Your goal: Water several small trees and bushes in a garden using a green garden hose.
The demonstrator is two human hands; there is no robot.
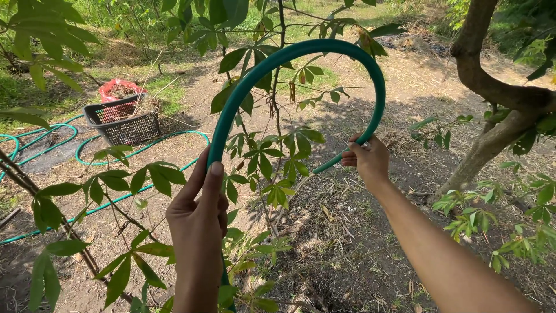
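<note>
Bending green hose (301,49), both hands (200,211)

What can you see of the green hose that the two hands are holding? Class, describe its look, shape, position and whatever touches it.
The green hose is a smooth, rubbery-looking tube bent into a high arch in front of a thin leafy sapling. The left hand grips one leg of the arch and the right hand grips the other, lower leg. From there the hose runs down to the bare ground, where more of it lies in loops near a dark plastic basket.
</note>
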